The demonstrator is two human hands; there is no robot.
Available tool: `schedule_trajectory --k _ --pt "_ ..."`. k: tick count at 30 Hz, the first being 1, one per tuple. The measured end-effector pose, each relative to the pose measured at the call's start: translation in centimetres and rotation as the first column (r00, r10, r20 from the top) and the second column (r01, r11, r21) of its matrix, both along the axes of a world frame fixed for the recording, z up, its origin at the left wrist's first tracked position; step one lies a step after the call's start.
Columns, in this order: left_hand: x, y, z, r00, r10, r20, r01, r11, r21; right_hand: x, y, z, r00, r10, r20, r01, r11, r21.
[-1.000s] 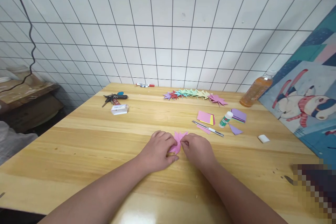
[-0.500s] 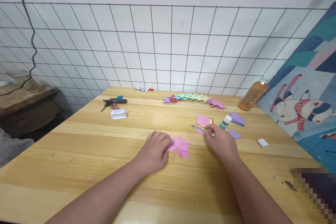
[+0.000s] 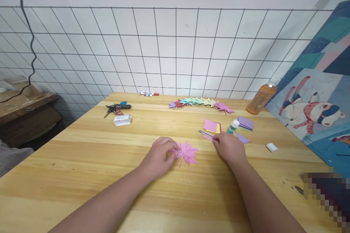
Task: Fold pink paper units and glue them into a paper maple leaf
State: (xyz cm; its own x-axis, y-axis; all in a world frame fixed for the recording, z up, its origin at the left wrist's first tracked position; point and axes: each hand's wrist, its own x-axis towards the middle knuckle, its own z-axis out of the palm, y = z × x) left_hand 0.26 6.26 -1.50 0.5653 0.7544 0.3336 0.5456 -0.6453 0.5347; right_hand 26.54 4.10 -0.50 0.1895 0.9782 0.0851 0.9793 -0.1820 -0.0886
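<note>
A pink folded-paper maple leaf [image 3: 187, 153] lies on the table in front of me. My left hand [image 3: 161, 156] has its thumb and fingers closed on the leaf's left edge, covering those tips. Farther right, my right hand [image 3: 229, 148] is closed over the near end of a slim silver craft knife [image 3: 205, 133]; its fingertips are partly hidden. Beneath the knife shows a bit of pink paper. Just behind it lie pink and yellow paper squares [image 3: 211, 125]. A glue stick [image 3: 233, 126] stands upright beyond my right hand, beside a purple paper triangle [image 3: 242, 137].
A row of coloured paper leaves [image 3: 201, 102] lies near the tiled wall. Purple-topped paper squares [image 3: 245, 123], a bottle of orange drink [image 3: 261, 98] and an eraser-like white block [image 3: 271, 147] are at right. Keys [image 3: 116, 108], a small white box [image 3: 122, 119] and a marker [image 3: 149, 94] are at left.
My right hand has settled lower onto the knife, its fingers closing over the near end. My left thumb has come up against the leaf's edge. The view has shifted slightly.
</note>
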Motion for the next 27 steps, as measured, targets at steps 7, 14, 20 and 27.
schedule_trajectory --k 7,14,20,27 --pt "0.09 -0.01 0.06 0.998 0.002 0.069 -0.002 1.0 -0.012 0.21 0.1 -0.44 0.993 -0.057 -0.105 0.055 0.998 -0.018" --pt "0.05 -0.01 -0.08 0.995 0.0 0.098 0.001 1.0 -0.014 0.58 0.35 -0.95 0.987 -0.057 -0.152 0.058 0.998 -0.001" --pt "-0.02 0.04 0.14 0.994 -0.002 0.111 0.004 1.0 -0.017 0.13 0.34 -0.62 1.0 0.008 0.022 -0.007 1.0 -0.017" --pt "0.0 -0.01 0.46 0.995 0.012 0.096 -0.01 1.0 -0.025 0.37 0.23 -0.87 0.999 0.045 -0.01 -0.045 0.999 0.029"
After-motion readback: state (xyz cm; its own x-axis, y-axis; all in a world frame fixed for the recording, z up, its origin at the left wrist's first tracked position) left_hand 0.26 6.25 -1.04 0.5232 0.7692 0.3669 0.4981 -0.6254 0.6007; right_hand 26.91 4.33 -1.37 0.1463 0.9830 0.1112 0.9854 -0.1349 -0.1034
